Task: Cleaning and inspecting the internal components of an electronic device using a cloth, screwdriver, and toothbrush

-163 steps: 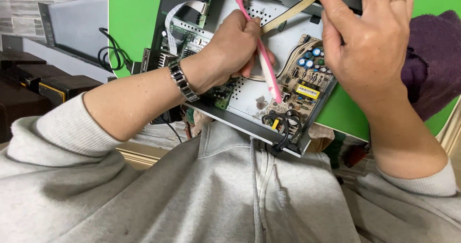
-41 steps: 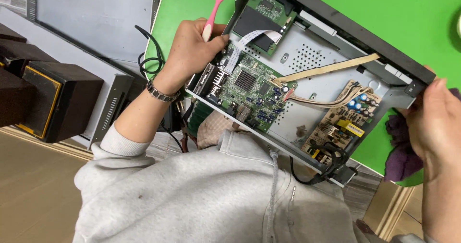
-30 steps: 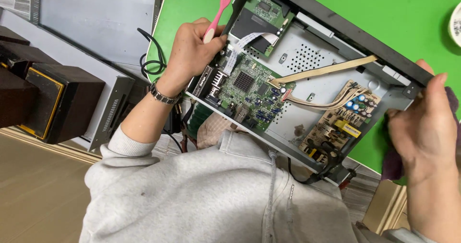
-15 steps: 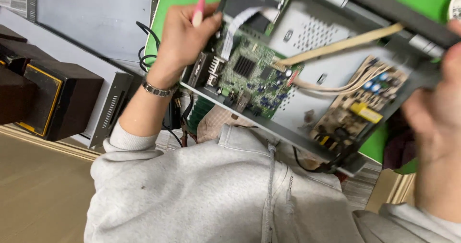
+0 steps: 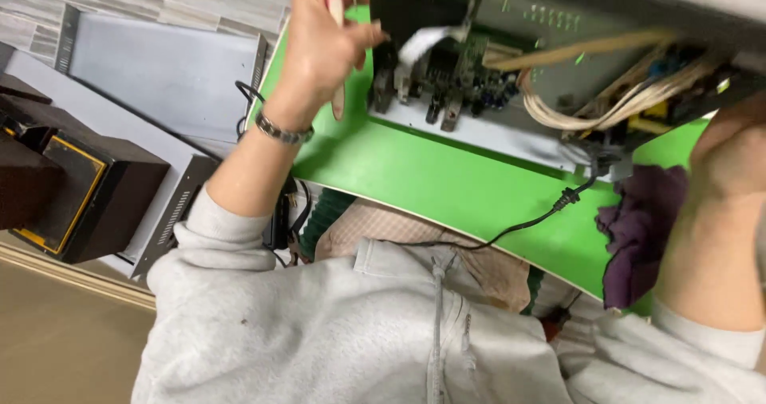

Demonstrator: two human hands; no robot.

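A black box-shaped speaker with a yellow-edged front (image 5: 60,193) stands far left, beside a flat grey metal cover panel (image 5: 159,77). The left hand (image 5: 323,49) is closed around a pink plastic brush handle (image 5: 337,21), just beside the opened grey metal electronics chassis with circuit boards and pale wire bundles (image 5: 542,77), tilted up over the bright green table top (image 5: 447,185). A black power cord (image 5: 511,228) trails from it. A purple cloth (image 5: 638,228) lies beside the right hand (image 5: 730,161), at the chassis's right end; its grip cannot be told.

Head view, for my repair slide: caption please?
Left hand grips pink brush beside tilted open chassis above green table.
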